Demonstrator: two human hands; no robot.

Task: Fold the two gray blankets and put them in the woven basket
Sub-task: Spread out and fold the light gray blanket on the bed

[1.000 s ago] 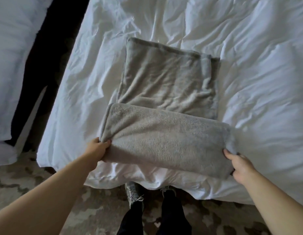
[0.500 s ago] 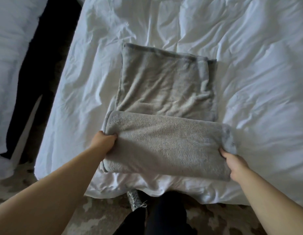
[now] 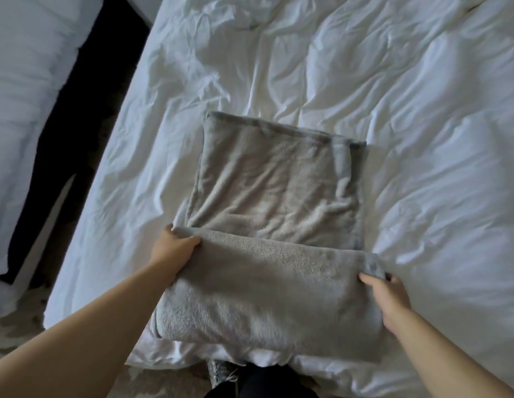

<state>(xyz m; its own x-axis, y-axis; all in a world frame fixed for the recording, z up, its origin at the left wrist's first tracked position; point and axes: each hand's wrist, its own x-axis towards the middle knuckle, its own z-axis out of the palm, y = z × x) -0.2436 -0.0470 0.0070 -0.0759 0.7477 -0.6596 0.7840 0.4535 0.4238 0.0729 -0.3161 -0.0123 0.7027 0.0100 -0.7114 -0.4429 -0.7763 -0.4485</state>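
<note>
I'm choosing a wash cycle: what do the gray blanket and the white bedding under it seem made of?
Gray blanket: likely plush synthetic fleece; its folded-over part shows a fuzzy, matte nap. White bedding: smooth woven cloth, perhaps cotton; matte, with sharp fine creases. The fibres themselves cannot be told.

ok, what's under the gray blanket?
The white duvet, showing all round the gray blanket. The left hand and right hand grip the ends of its near fold, doubled over its own layers. Anything beneath is covered.

Blanket (image 3: pixel 278 182) on bed (image 3: pixel 393 110), hands at its near fold's ends
</note>
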